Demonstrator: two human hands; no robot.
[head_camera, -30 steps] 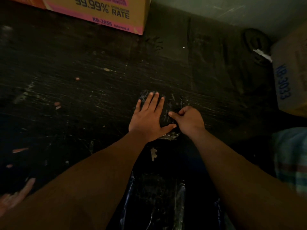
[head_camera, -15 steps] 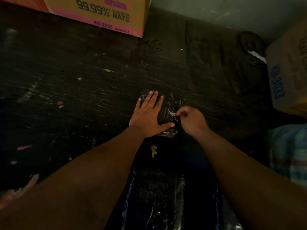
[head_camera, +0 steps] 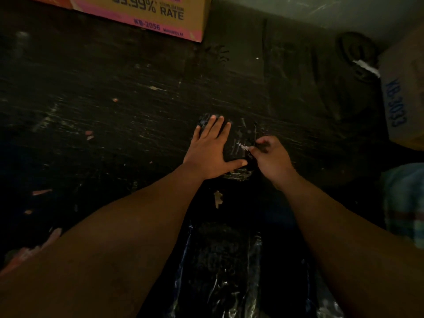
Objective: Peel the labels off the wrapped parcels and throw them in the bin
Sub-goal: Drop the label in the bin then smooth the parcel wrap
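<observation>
A small parcel wrapped in black plastic (head_camera: 241, 138) lies on the dark scratched table (head_camera: 114, 111). My left hand (head_camera: 212, 150) lies flat on its left part with straight fingers and presses it down. My right hand (head_camera: 270, 157) is at the parcel's right edge, its fingers curled, pinching a thin whitish strip of label (head_camera: 244, 147) on the wrap. Most of the label is too dark to make out. A black plastic bag (head_camera: 224, 267) hangs open below the table edge, between my forearms.
A printed cardboard box (head_camera: 146, 14) stands at the back of the table. Another carton marked KB-3033 (head_camera: 403, 95) sits at the right, with a dark roll (head_camera: 355, 51) behind it. Small paper scraps (head_camera: 218, 198) dot the table. Striped cloth (head_camera: 403, 203) lies lower right.
My right hand has shifted from the parcel's near right corner up to its right edge and now pinches a whitish strip there. My left hand has stayed flat on the parcel.
</observation>
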